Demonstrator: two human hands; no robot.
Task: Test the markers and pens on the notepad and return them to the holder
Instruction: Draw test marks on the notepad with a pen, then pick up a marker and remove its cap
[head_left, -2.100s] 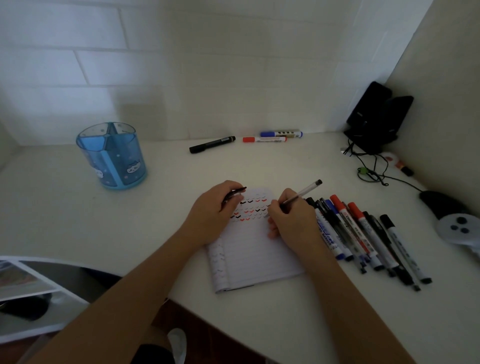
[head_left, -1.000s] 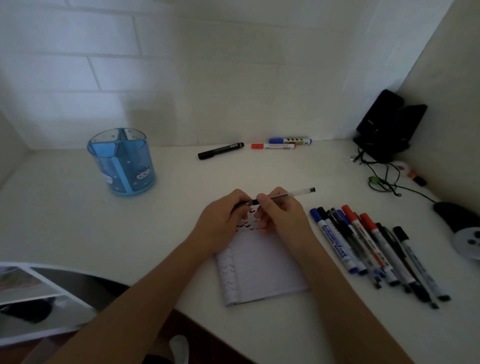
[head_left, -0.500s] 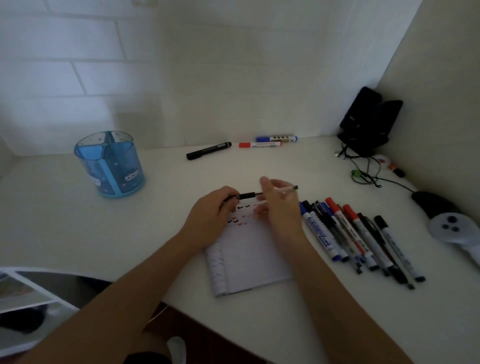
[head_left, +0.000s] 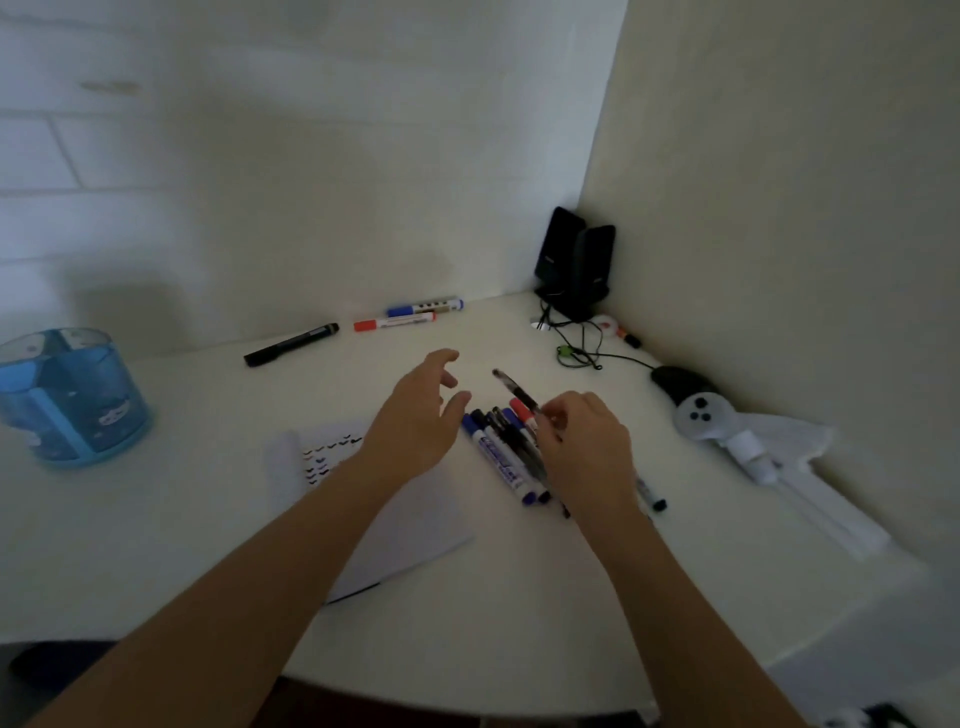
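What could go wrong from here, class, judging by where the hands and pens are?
1. The right hand pinches the pen right above the row of markers; dropped there, it may get mixed in.
2. The blue holder stands far to the left; carrying the pen across could brush the notepad.

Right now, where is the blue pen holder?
In the head view, the blue pen holder stands on the desk at the far left, left of the notepad.
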